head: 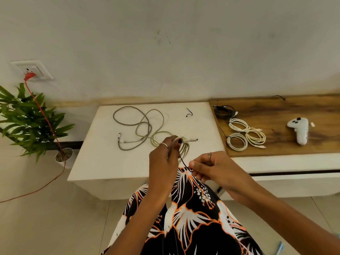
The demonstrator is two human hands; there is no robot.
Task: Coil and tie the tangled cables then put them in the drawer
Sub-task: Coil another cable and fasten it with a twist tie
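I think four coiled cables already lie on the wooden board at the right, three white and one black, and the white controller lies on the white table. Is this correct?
Not quite. The head view shows the white controller on the wooden board too, right of the coils, not on the white table. The rest holds: three white coiled cables and one black coiled cable lie on the board.

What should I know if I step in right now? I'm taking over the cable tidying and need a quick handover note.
Left hand grips a coiled beige cable. Right hand pinches a black tie running to that coil.
Done: one black coil and three white coils lie tied on the wooden top.
Left: finish this tie; coil the loose grey cable on the white table, using the spare tie; then stow everything in the drawer.
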